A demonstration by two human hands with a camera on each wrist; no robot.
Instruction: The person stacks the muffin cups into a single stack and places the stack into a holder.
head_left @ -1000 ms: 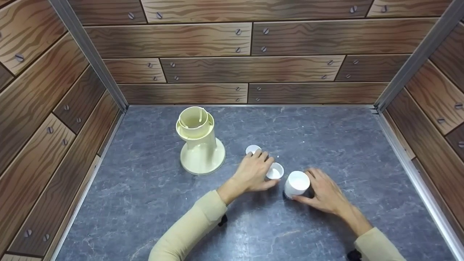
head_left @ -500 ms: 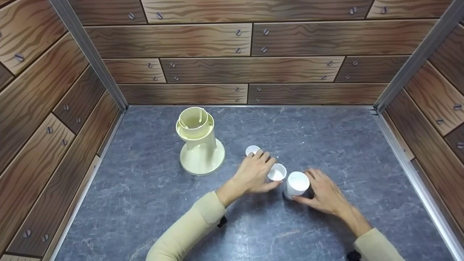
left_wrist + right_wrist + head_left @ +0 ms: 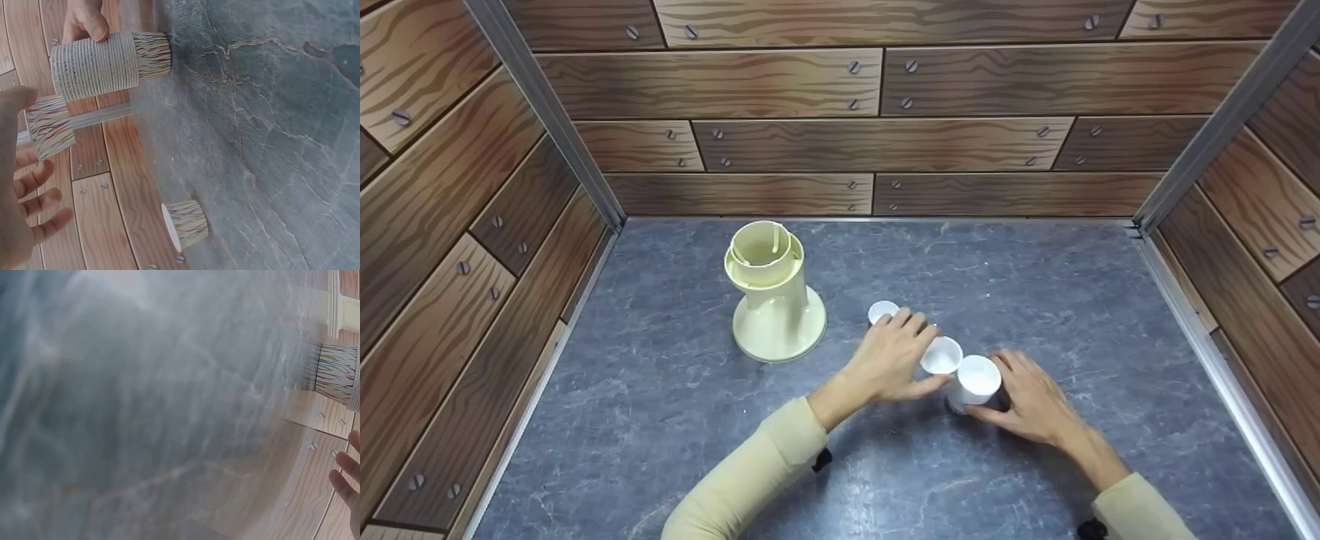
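My left hand (image 3: 889,360) holds a white paper cup (image 3: 942,355) between thumb and fingers. In the left wrist view this cup (image 3: 50,126) shows a coloured squiggly line pattern and is raised off the table, near the open end of a stack. My right hand (image 3: 1031,397) grips that upright stack of nested paper cups (image 3: 978,381) from the right side. The lowest cup's pattern shows beneath many rims in the left wrist view. Another single paper cup (image 3: 188,225) stands on the table, partly behind my left hand in the head view.
A cream-coloured plastic holder (image 3: 780,334) with a round base and an open tube on top stands to the left. Wood-patterned walls (image 3: 840,142) with metal edge strips enclose the grey marbled table (image 3: 660,420) at the back and sides.
My left hand has shifted slightly right, bringing its cup up beside the rim of the stack. The right hand, the stack, the other cup and the cream holder have hardly moved.
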